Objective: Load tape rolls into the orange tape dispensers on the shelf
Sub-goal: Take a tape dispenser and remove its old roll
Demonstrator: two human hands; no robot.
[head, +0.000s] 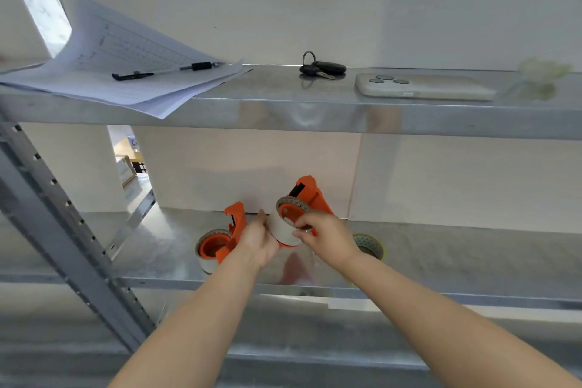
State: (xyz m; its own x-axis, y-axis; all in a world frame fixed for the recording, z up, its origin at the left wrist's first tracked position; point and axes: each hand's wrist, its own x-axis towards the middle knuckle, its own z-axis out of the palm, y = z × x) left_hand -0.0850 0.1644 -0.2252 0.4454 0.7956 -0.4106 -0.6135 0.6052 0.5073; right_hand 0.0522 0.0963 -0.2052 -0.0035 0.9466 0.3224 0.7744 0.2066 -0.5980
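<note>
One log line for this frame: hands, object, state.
left hand grips tape roll | right hand picks at roll | held dispenser loaded | second dispenser loaded, on shelf

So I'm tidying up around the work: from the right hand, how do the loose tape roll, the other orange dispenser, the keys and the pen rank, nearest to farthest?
1. Loose tape roll: just behind the right hand, same shelf.
2. Other orange dispenser: to the left, beyond the left hand.
3. Keys: upper shelf, above.
4. Pen: upper shelf, far left, on the papers.
</note>
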